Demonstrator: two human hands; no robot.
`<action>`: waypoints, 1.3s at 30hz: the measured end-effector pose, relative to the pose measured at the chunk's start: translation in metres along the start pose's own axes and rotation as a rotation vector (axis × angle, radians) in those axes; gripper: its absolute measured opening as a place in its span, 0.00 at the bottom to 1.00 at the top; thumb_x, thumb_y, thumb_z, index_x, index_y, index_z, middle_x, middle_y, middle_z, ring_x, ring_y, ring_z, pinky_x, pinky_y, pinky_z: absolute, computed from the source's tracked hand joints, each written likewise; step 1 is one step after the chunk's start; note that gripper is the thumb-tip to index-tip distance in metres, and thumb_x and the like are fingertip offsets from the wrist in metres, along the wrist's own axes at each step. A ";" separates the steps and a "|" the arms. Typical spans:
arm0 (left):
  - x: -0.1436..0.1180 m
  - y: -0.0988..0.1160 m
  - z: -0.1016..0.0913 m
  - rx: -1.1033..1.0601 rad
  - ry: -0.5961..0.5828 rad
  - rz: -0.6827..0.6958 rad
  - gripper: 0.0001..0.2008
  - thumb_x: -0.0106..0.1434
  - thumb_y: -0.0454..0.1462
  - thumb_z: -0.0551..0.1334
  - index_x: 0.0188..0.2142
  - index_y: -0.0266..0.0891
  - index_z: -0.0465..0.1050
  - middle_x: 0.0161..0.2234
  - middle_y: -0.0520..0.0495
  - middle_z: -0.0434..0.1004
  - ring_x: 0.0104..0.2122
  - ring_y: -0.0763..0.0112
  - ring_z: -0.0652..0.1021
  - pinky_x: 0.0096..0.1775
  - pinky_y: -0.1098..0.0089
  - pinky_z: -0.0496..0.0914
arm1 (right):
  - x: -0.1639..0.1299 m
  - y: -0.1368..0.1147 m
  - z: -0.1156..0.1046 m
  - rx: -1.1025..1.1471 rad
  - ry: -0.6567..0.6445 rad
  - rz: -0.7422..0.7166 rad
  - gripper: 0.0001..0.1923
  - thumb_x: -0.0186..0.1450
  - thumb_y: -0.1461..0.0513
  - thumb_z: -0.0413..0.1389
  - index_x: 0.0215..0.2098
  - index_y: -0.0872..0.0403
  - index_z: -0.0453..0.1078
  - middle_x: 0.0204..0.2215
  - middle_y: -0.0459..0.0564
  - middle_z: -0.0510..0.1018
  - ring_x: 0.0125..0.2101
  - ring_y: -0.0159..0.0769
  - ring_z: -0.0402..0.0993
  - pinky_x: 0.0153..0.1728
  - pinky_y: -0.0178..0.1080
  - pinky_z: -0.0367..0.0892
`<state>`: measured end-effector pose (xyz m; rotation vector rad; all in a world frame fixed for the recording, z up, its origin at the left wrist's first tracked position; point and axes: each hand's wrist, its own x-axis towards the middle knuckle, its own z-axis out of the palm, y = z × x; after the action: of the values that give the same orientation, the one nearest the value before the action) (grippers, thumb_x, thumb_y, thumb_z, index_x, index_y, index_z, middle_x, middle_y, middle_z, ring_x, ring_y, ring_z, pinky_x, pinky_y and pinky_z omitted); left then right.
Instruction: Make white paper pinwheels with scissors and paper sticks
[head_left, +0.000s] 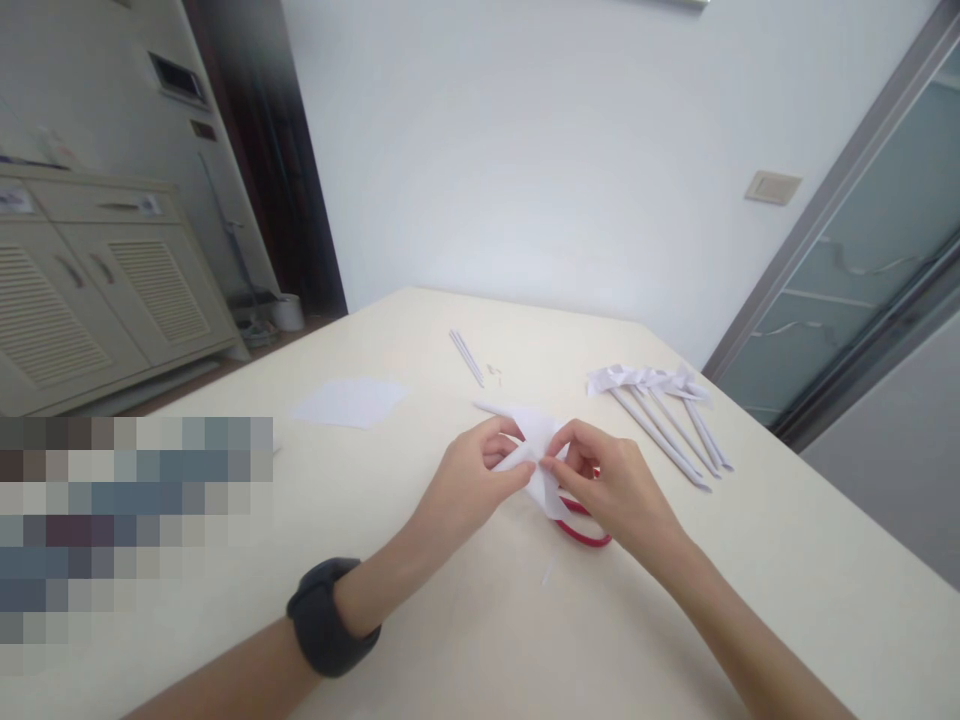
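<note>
Above the middle of the table, both hands grip one piece of white paper (538,428). My left hand (484,465) is closed on its left side, thumb pointing at the centre. My right hand (596,465) pinches the same paper between thumb and forefinger, close to the left thumb tip. The paper looks folded or gathered where the thumbs meet, and a thin white rolled point (489,407) sticks out to the upper left. Under the right hand lie scissors with red handles (583,540); their blades are hidden. A small white sliver (548,570) lies nearer me.
White paper sheets (349,402) lie to the left. Thin white sticks (466,358) and tiny scraps (493,372) sit farther back. Several rolled paper tubes with folded paper tops (660,415) lie at the right on the cream table (420,640). A wall (525,150) stands behind the table.
</note>
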<state>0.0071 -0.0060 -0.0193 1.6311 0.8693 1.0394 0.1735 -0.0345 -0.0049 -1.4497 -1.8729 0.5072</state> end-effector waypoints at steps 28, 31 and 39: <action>-0.001 0.010 0.001 -0.188 0.053 -0.034 0.13 0.55 0.33 0.61 0.42 0.37 0.70 0.46 0.42 0.77 0.42 0.62 0.78 0.43 0.65 0.72 | 0.003 0.001 0.009 0.504 0.203 0.041 0.13 0.60 0.63 0.56 0.43 0.48 0.61 0.42 0.47 0.71 0.39 0.35 0.71 0.35 0.37 0.71; -0.001 0.009 0.001 -0.217 0.051 -0.032 0.14 0.56 0.33 0.61 0.44 0.37 0.70 0.47 0.42 0.76 0.45 0.61 0.77 0.44 0.64 0.72 | 0.002 0.000 0.011 0.501 0.261 -0.029 0.13 0.60 0.64 0.56 0.42 0.48 0.61 0.43 0.47 0.71 0.44 0.36 0.70 0.39 0.37 0.70; -0.001 0.010 0.002 -0.155 0.055 -0.037 0.13 0.56 0.33 0.60 0.42 0.38 0.70 0.45 0.43 0.77 0.43 0.62 0.78 0.44 0.65 0.72 | 0.000 -0.002 0.011 0.829 0.239 0.096 0.15 0.61 0.59 0.56 0.45 0.48 0.59 0.39 0.48 0.74 0.35 0.34 0.72 0.34 0.36 0.70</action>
<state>0.0093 -0.0101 -0.0105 1.4580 0.8314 1.1023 0.1643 -0.0342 -0.0113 -0.9732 -1.1757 0.9657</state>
